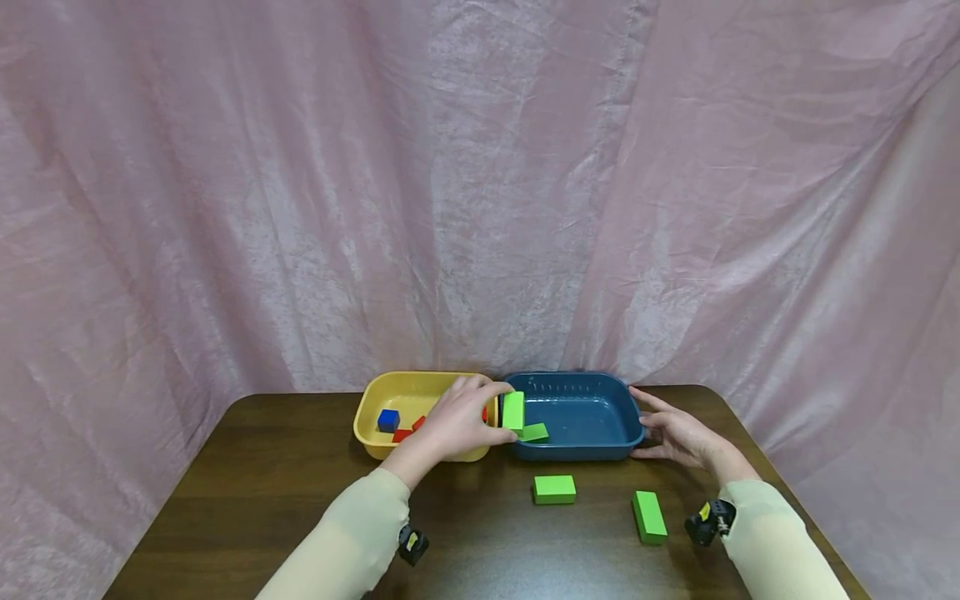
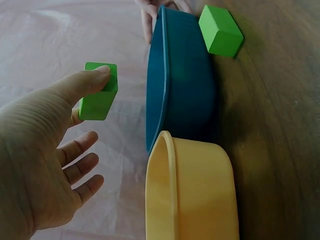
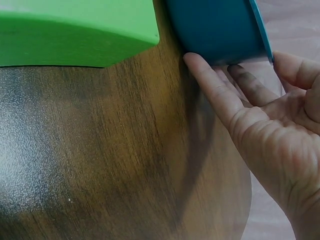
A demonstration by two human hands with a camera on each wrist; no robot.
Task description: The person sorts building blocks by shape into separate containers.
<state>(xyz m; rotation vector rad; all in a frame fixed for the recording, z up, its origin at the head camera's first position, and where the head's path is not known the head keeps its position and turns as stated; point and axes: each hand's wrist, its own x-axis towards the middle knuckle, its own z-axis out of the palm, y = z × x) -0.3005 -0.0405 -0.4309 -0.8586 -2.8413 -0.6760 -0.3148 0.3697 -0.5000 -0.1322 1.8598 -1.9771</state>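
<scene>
Between thumb and index finger, my left hand (image 1: 467,417) pinches a green block (image 2: 98,92) above the near-left rim of the blue basin (image 1: 581,421). The other left fingers are spread and hold nothing. A second green block (image 1: 536,433) lies inside the basin at its left end. My right hand (image 1: 675,437) rests against the basin's right end, its fingers extended along the outer wall, as the right wrist view also shows. The yellow basin (image 1: 366,417) stands just left of the blue one, partly hidden under my left hand.
In the yellow basin lie a blue block (image 1: 388,421) and several red blocks (image 1: 402,435). On the brown wooden table (image 1: 262,483) are two green blocks, a nearer-centre block (image 1: 554,490) and a right-hand block (image 1: 649,517). A pink curtain (image 1: 480,183) hangs behind.
</scene>
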